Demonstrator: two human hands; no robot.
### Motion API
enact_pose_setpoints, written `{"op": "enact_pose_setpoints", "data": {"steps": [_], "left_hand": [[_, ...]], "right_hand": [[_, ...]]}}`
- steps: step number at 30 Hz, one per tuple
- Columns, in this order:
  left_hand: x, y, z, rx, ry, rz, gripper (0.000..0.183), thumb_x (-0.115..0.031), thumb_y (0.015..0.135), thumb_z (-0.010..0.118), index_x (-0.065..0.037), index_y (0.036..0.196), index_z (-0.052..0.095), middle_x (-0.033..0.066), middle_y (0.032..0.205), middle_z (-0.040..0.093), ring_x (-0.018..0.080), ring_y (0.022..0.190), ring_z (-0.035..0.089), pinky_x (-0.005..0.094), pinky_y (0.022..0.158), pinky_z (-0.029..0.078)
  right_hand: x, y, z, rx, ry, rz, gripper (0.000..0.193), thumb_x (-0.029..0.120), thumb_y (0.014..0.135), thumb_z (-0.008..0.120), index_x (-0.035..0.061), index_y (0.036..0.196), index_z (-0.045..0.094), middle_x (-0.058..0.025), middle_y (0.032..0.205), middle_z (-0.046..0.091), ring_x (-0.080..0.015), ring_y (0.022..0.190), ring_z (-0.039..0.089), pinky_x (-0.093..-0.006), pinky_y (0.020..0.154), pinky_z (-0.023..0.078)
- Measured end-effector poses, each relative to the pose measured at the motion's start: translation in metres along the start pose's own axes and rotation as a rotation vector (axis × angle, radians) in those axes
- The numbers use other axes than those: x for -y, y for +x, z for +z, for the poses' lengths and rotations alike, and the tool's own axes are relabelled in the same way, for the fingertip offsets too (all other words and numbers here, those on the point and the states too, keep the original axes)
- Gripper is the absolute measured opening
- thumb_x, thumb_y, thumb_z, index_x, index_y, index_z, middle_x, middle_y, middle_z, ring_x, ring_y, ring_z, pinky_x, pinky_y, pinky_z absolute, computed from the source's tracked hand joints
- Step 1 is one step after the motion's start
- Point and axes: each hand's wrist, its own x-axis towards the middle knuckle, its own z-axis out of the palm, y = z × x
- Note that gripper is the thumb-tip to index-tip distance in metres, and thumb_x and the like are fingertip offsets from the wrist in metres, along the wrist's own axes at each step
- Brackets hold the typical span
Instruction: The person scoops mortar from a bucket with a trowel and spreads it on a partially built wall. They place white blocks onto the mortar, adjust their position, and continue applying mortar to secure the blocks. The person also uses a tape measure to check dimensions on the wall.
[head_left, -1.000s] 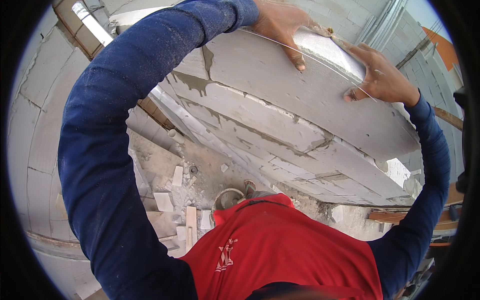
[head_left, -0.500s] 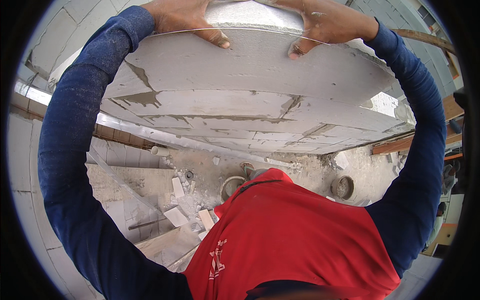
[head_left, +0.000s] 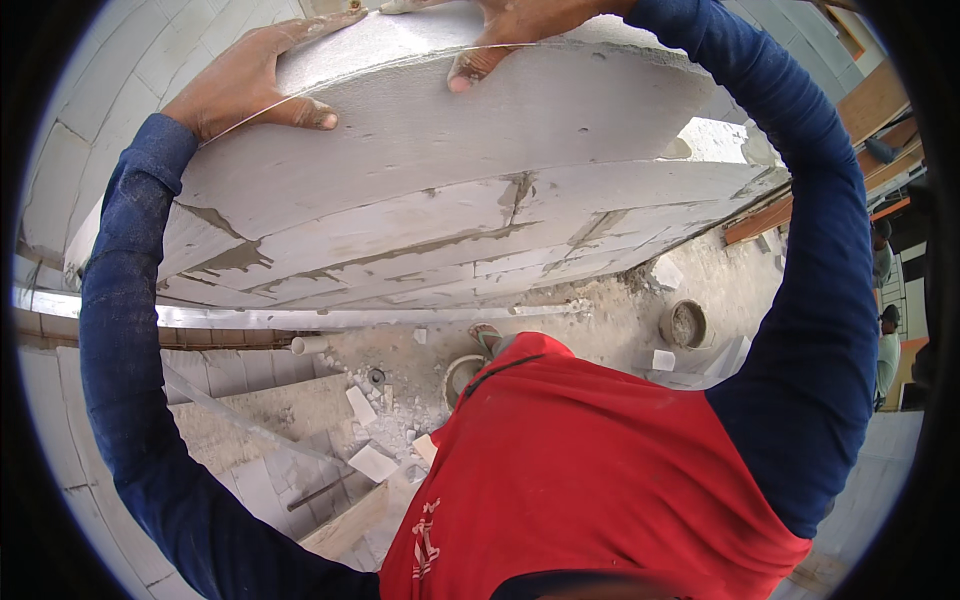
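A long pale-grey concrete block lies on the top course of a block wall in front of me. My left hand grips its upper edge toward the left end, thumb on the near face and fingers over the top. Farther right, my right hand holds the same edge with its thumb pressed on the near face; its fingertips are partly cut off by the picture's upper rim. A thin white string runs along the block's top edge, passing by both thumbs. Grey mortar shows smeared in the joints below.
On the floor stand a round bucket by my foot and another tub farther right. Broken block pieces and a pipe end lie at the left. Wooden boards lean at the right, where other people are partly visible.
The view has turned, so the block and both hands appear farther left and the block's right end sits higher. Both hands remain on the block's top edge.
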Motion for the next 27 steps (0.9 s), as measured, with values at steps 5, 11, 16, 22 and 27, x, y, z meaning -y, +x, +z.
{"op": "enact_pose_setpoints", "data": {"steps": [5, 11, 16, 22, 27], "left_hand": [[0.042, -0.001, -0.011, 0.013, -0.277, -0.09, 0.123, -0.082, 0.052, 0.082, -0.018, 0.153, 0.052, 0.024, 0.151, 0.052, 0.0414, 0.143, 0.047, 0.0562, 0.121, 0.035], [0.073, -0.067, -0.039, 0.079, -0.008, -0.146, 0.123, -0.063, 0.053, 0.086, -0.016, 0.158, 0.043, 0.0199, 0.158, 0.045, 0.0416, 0.145, 0.043, 0.0509, 0.124, 0.032], [0.08, -0.094, -0.045, 0.084, 0.1, -0.329, 0.128, -0.033, 0.041, 0.082, -0.013, 0.16, 0.038, 0.0143, 0.161, 0.043, 0.0352, 0.147, 0.041, 0.0419, 0.127, 0.03], [0.087, -0.102, -0.046, 0.081, 0.121, -0.23, 0.131, -0.027, 0.042, 0.088, -0.013, 0.16, 0.035, 0.0132, 0.16, 0.042, 0.0307, 0.147, 0.041, 0.0385, 0.128, 0.029], [0.094, -0.107, -0.044, 0.101, 0.177, -0.283, 0.133, -0.024, 0.043, 0.093, -0.015, 0.161, 0.034, 0.0131, 0.161, 0.042, 0.0316, 0.148, 0.04, 0.0405, 0.129, 0.028]], "right_hand": [[-0.006, -0.039, -0.028, 0.08, -0.009, -0.081, 0.101, 0.052, 0.087, 0.078, 0.0178, 0.165, 0.023, -0.0179, 0.169, 0.015, -0.0413, 0.155, 0.008, -0.0516, 0.127, 0.011], [-0.004, -0.132, -0.022, -0.171, -0.522, 0.251, 0.105, 0.052, 0.068, 0.091, 0.0042, 0.151, 0.049, -0.0276, 0.137, 0.056, -0.0419, 0.13, 0.054, -0.0436, 0.109, 0.047], [-0.011, -0.169, -0.018, -0.243, -0.541, 0.3, 0.104, 0.049, 0.069, 0.091, 0.0053, 0.153, 0.048, -0.0246, 0.145, 0.055, -0.0418, 0.132, 0.056, -0.0459, 0.114, 0.047], [-0.029, -0.18, -0.016, -0.271, -0.444, 0.319, 0.102, 0.043, 0.07, 0.092, 0.0088, 0.154, 0.047, -0.0232, 0.152, 0.049, -0.0421, 0.134, 0.054, -0.0473, 0.116, 0.044], [-0.037, -0.18, -0.015, -0.272, -0.579, 0.404, 0.103, 0.046, 0.07, 0.092, 0.0161, 0.156, 0.045, -0.0218, 0.156, 0.046, -0.0413, 0.139, 0.05, -0.0478, 0.118, 0.042]]}}
